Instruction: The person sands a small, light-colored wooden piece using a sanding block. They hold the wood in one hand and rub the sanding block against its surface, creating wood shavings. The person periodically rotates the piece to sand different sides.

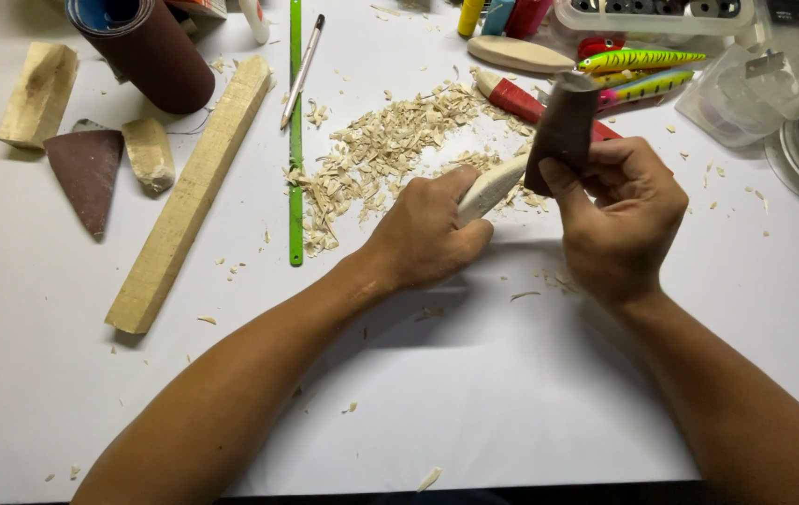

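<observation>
My left hand (432, 229) grips a pale carved wooden piece (493, 185), rounded and tapered, its free end pointing up to the right. In my right hand (619, 215) is a folded piece of dark brown sandpaper (563, 126), pressed against the tip of the wooden piece. Both hands hover just above the white table (474, 393). A heap of wood shavings (381, 154) lies right behind my left hand.
A long wooden bar (194, 192), a green ruler (295, 131), a pen (302, 70), a sandpaper roll (147, 47), a sandpaper scrap (86, 173) and wood blocks (39, 93) lie left. A red-handled knife (516, 98), painted fishing lures (642, 61) and clear plastic boxes (745, 89) lie at back right.
</observation>
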